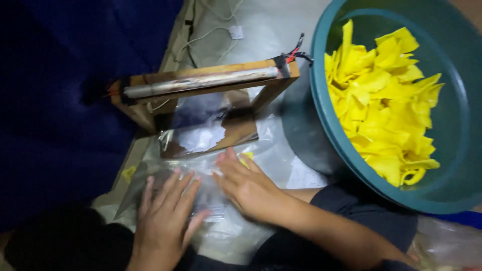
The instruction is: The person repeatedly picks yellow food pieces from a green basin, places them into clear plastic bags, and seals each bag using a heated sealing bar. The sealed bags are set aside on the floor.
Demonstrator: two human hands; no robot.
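Your left hand (165, 221) lies flat, fingers spread, palm down on the clear plastic bags (201, 200) in front of the wooden sealer (206, 85). Your right hand (246, 185) rests beside it, open, fingers pointing leftward, pressing the same stack, gripping nothing. The basin (321, 130) of yellow chips (386, 105) sits right.

Both hands lie flat on the plastic bags (201, 200), left hand (165, 216) beside right hand (246, 188). Just beyond the fingertips stands the wooden frame (206, 85). Right of the hands sits the basin (452, 150), with chips (386, 105) in it.
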